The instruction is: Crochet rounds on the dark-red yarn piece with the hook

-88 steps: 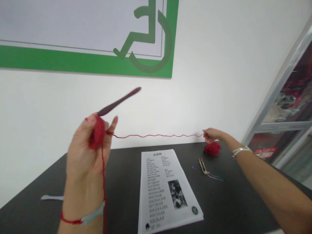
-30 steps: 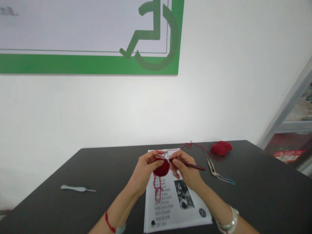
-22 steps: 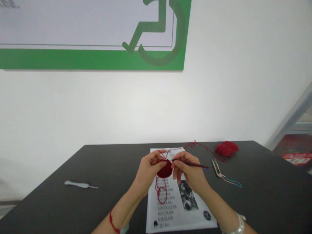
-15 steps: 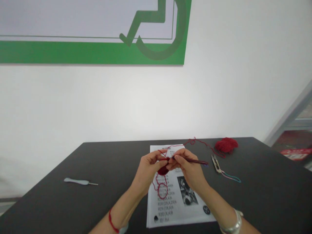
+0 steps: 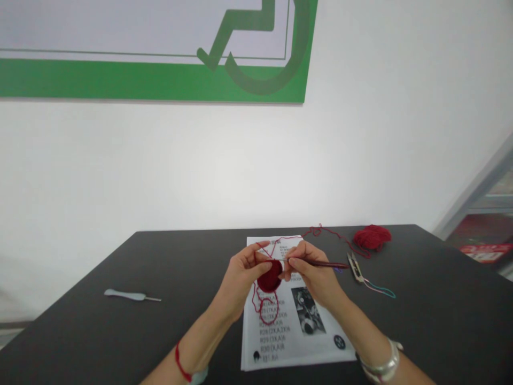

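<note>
Between thumb and fingers, my left hand (image 5: 243,271) pinches a small round dark red crochet piece (image 5: 270,276). Red yarn (image 5: 274,249) runs over the raised left index finger and down to the top edge of the piece. My right hand (image 5: 310,272) grips a crochet hook (image 5: 326,264) with a dark red handle, pointing left. The hook's thin metal shaft reaches the top of the piece; whether its tip sits in a loop is too small to tell. A loose yarn tail (image 5: 267,314) hangs below the piece, over the printed sheet.
Under my hands lies a printed pattern sheet (image 5: 288,347) on the black table (image 5: 192,267). A red yarn ball (image 5: 372,237) is at the back right, with thread snips (image 5: 355,268) on a cord nearby. Another hook with a pale grey handle (image 5: 125,294) rests at left.
The round crochet piece now faces me more fully. My right hand and hook have shifted slightly right, baring the hook's metal shaft, and my left index finger is raised a little.
</note>
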`<state>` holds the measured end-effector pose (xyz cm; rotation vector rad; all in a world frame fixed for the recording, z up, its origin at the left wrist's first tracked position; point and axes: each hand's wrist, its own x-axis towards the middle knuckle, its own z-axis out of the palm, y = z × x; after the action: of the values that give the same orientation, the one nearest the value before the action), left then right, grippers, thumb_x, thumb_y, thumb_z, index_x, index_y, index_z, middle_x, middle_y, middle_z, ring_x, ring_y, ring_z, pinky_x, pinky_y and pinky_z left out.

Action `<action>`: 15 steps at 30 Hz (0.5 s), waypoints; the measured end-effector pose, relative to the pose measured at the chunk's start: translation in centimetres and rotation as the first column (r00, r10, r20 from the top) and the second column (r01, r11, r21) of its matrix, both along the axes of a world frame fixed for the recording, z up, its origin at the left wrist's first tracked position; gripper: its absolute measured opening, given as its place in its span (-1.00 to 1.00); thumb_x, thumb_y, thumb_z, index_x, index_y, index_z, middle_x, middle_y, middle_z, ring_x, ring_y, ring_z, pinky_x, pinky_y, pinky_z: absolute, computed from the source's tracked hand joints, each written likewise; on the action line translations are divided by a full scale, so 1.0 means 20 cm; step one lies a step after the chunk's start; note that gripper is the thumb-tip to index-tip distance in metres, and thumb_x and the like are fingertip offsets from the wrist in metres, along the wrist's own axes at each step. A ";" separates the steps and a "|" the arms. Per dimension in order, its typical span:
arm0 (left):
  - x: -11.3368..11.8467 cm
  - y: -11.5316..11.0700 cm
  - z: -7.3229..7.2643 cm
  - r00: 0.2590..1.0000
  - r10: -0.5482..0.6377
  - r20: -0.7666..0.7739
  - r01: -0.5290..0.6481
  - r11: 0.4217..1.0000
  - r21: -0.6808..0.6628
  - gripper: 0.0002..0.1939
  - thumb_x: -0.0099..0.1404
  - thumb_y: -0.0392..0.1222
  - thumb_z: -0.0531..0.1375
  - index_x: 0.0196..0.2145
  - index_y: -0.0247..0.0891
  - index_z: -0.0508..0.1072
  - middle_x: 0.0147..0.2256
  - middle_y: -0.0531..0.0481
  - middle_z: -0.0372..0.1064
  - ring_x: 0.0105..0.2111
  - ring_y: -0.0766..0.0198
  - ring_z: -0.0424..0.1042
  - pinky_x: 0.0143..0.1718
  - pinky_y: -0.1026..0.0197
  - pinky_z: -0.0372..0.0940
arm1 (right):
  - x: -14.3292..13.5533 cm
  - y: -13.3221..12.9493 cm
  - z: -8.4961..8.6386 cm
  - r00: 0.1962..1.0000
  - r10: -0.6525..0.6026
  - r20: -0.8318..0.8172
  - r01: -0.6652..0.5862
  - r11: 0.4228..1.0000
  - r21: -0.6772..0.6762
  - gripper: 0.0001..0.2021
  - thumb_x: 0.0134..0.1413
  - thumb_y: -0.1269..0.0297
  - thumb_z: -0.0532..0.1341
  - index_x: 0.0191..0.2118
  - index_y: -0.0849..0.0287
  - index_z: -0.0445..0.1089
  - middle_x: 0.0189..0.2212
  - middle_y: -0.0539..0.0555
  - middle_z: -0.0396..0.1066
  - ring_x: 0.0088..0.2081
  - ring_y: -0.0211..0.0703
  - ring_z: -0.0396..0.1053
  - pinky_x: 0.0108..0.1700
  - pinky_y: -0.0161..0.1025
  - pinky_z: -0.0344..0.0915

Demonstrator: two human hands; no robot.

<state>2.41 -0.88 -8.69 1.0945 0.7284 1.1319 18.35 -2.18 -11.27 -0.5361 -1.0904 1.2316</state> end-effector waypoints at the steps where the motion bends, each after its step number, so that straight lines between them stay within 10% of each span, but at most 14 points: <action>1: 0.00 0.00 0.00 1.000 0.019 -0.011 -0.019 1.000 0.000 -0.58 -0.02 -0.31 0.37 -0.15 -0.32 0.48 -0.49 0.08 0.43 -0.49 0.32 0.41 -0.38 0.26 0.24 | 0.01 0.00 0.00 1.000 -0.003 0.024 0.003 1.000 0.024 -0.81 -0.07 0.28 0.38 -0.49 0.16 0.34 -0.59 -0.08 0.46 -0.62 -0.28 0.40 -0.41 -0.20 0.46; 15: 0.02 -0.01 0.02 0.990 0.134 -0.033 -0.132 0.989 0.059 -0.58 -0.05 -0.28 0.37 -0.17 -0.32 0.47 -0.55 0.13 0.35 -0.55 0.39 0.30 -0.47 0.32 0.16 | -0.01 -0.04 -0.06 0.886 -0.333 0.324 0.258 0.933 0.251 -0.88 0.06 0.33 0.27 -0.44 0.11 0.32 -0.55 -0.05 0.41 -0.54 -0.26 0.39 -0.45 -0.27 0.36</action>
<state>2.77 -1.07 -8.33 1.1298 0.8121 1.2551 18.15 -3.05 -12.44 -0.7627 -1.3679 0.7565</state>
